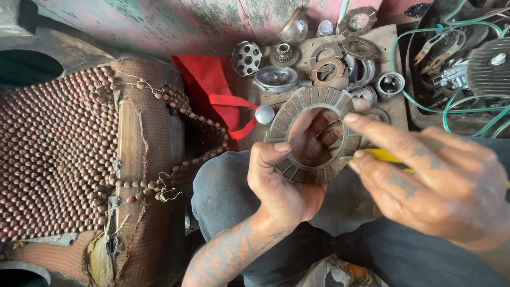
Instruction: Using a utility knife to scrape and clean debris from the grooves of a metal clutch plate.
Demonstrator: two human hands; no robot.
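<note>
The left hand [284, 183] came up from the bottom of the view on a tattooed forearm, palm turned toward the camera, and it was closed on a round, grey-brown ring-shaped friction plate with segmented pads around its rim [313, 135]: thumb pressed on the lower left of the near face, fingers curled behind and showing through the open centre. The plate stood tilted up, nearly facing the camera, held over the person's knees in dark grey trousers [228, 196]. And there was the right hand [430, 183], coming in from the right edge, back of the hand toward the camera, index finger stretched out to the plate's right rim and touching it or very nearly so. That hand was clasped around a slim yellow-handled tool [385, 155], with only a short yellow stretch showing between the fingers; its tip was hidden, so what kind of tool it was could not be told. Beyond the plate, a worn wooden board [385, 40] carried a scatter of metal parts: more rusty ring plates [328, 70], a perforated silver drum-shaped hub [247, 57], a small toothed gear [283, 53]. A red cloth bag [212, 87] lay just left of the board. To the left sat a seat cover of brown wooden beads [53, 159] over a frayed cushion. At the upper right, green wires [451, 101] looped around a finned grey metal engine part [486, 69].
</note>
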